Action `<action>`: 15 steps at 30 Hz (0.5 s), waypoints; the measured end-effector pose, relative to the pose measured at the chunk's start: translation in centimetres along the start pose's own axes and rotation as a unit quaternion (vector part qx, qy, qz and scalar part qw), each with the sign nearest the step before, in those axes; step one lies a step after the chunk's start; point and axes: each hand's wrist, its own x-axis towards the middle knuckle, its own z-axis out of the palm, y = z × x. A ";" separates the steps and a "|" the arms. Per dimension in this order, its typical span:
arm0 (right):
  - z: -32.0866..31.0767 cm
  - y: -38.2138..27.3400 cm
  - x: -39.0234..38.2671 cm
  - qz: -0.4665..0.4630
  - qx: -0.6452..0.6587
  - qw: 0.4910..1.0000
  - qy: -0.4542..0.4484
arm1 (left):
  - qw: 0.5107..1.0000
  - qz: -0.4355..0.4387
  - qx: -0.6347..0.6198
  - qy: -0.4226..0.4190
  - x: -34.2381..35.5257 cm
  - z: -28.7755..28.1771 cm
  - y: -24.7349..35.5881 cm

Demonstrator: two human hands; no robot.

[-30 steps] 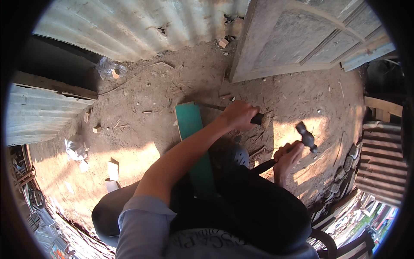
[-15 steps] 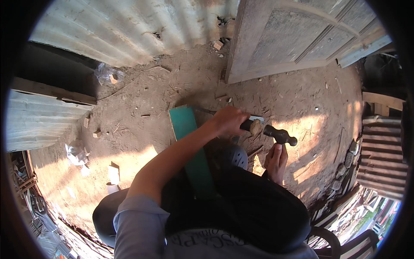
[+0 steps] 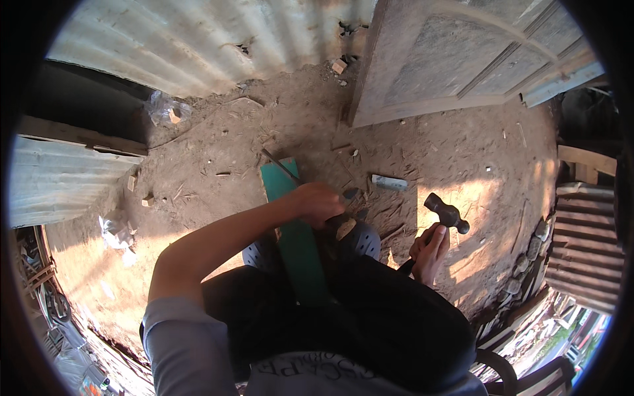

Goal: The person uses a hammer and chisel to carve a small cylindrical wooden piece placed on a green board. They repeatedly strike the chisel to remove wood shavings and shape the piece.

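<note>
My left hand (image 3: pixel 320 204) is closed on the dark handle of a long chisel (image 3: pixel 281 165), whose shaft slants up-left over the far end of a green board (image 3: pixel 297 254). The board lies between my legs, over or between grey perforated clogs (image 3: pixel 363 239). My right hand (image 3: pixel 429 251), at the right, grips a black ball-peen hammer (image 3: pixel 446 213) just below its head, which stands clear of the chisel. A small pale oblong piece (image 3: pixel 389 183) lies on the dirt ahead of my hands.
Dirt ground (image 3: pixel 198 165) holds wood chips, small blocks (image 3: pixel 147 200) and crumpled plastic (image 3: pixel 115 231). A corrugated metal sheet (image 3: pixel 218 39) and a panelled wooden door (image 3: pixel 456 59) stand ahead. Stacked scrap wood and ribbed metal (image 3: pixel 581 247) line the right side.
My left hand and the chisel have moved left and toward me, the shaft now pointing up-left across the board. The hammer, raised beside my right leg, has turned and shifted slightly.
</note>
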 end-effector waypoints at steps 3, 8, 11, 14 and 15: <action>0.5 -0.1 0.4 0.013 -0.001 1.000 0.006 | 0.999 0.015 -0.030 0.014 0.3 -1.7 2.5; 0.6 -0.9 0.0 0.021 0.007 0.999 -0.038 | 0.978 0.015 -0.110 0.175 1.7 -1.2 3.1; 0.3 -0.5 0.1 0.004 -0.002 1.000 -0.029 | 0.974 -0.040 -0.115 0.194 2.5 -1.8 2.7; 0.4 -0.6 -0.1 0.006 -0.007 1.000 -0.028 | 0.965 -0.079 -0.129 0.213 2.4 -2.8 2.2; 0.5 -0.7 -0.1 0.009 -0.010 0.999 -0.031 | 0.960 -0.085 -0.137 0.227 2.3 -3.1 2.1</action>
